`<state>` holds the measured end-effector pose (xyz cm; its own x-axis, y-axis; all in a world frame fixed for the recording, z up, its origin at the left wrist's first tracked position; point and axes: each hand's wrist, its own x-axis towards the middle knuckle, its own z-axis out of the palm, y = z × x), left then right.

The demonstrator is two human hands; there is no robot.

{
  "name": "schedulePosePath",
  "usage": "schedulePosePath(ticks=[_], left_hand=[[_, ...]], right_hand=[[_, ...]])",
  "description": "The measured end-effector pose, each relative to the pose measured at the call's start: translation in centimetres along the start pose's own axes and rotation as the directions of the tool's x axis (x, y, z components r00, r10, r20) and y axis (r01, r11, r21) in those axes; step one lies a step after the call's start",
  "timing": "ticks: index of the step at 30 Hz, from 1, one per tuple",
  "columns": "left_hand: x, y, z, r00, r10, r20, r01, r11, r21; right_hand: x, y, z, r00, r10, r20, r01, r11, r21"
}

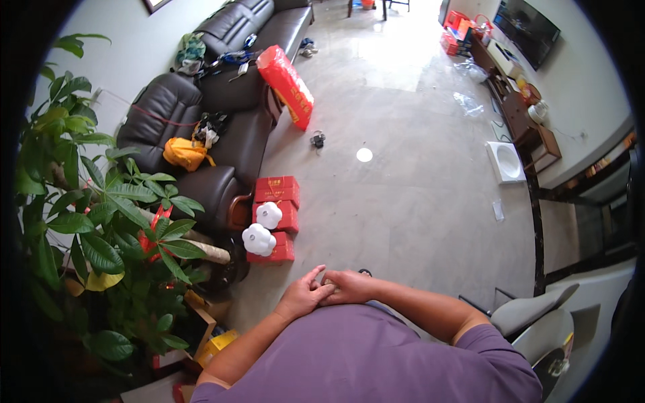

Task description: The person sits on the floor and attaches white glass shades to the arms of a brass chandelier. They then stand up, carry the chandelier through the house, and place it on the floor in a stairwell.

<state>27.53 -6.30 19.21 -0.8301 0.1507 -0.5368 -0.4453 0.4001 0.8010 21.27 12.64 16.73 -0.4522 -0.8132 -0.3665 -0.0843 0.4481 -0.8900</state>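
My left hand [306, 295] and my right hand [344, 287] meet just above my waist. The index finger of the left one points forward, while the right one's curled fingers close over the others, and no object shows in either. Ahead and to the left, two white flower-shaped objects [259, 240] rest on stacked red boxes [275, 188] beside the dark leather armchair [222, 195].
A leafy plant [94, 248] fills the left. A red bag [285, 87] leans by the sofas [262, 27]. A small dark object [318, 140] and white disc [364, 155] lie on the floor. Right are a television cabinet [517, 114], white foam piece [504, 162] and grey chair [531, 305].
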Motion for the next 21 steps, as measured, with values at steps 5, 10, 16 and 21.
schedulePosePath(ticks=[5,10,16,21], left_hand=[[2.1,-1.6,-1.6,0.996,0.066,-0.066,-0.066,0.998,0.003],[3.8,-0.9,-5.5,0.968,0.202,-0.149,-0.188,0.977,0.101],[5.8,0.1,-9.5,0.979,0.200,-0.035,-0.199,0.980,0.023],[6.9,-4.6,-11.1,0.996,0.045,-0.080,-0.070,0.935,-0.348]], right_hand=[[4.1,0.7,-0.9,0.997,-0.052,-0.060,0.045,0.993,-0.106],[7.8,-0.6,-2.6,0.993,-0.080,-0.090,0.077,0.996,-0.039],[10.5,-2.3,-4.3,0.992,-0.010,-0.124,0.005,0.999,-0.046],[14.3,-1.7,-4.7,0.954,0.276,0.115,-0.299,0.891,0.342]])
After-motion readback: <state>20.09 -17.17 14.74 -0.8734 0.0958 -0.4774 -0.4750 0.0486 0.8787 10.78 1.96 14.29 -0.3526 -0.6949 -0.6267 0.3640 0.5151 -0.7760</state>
